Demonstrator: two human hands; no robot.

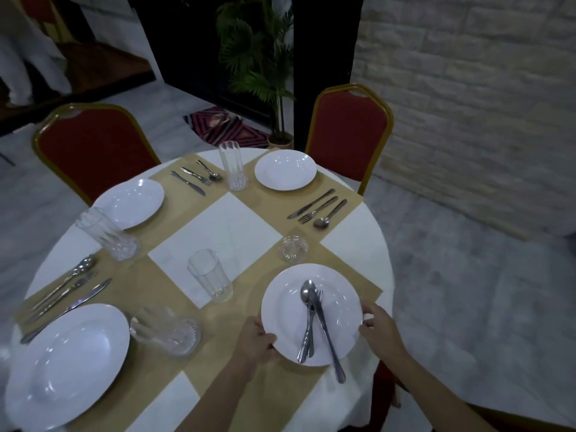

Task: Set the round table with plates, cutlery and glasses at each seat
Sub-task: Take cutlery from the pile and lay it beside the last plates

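Four white plates and five glasses sit on the round table (358,244), both hands, left hand (254,338) and right hand (378,327), clamped on the near plate (280,307) bearing three cutlery pieces (314,319).

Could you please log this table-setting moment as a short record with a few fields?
surface: round table with white cloth and tan placemats
held item: near plate, gripped at its rim by left hand and right hand
on held plate: spoon, fork and knife, not yet laid out
other plates: three, each with cutlery beside it
glasses: five on the table
chairs: two red ones at the far side
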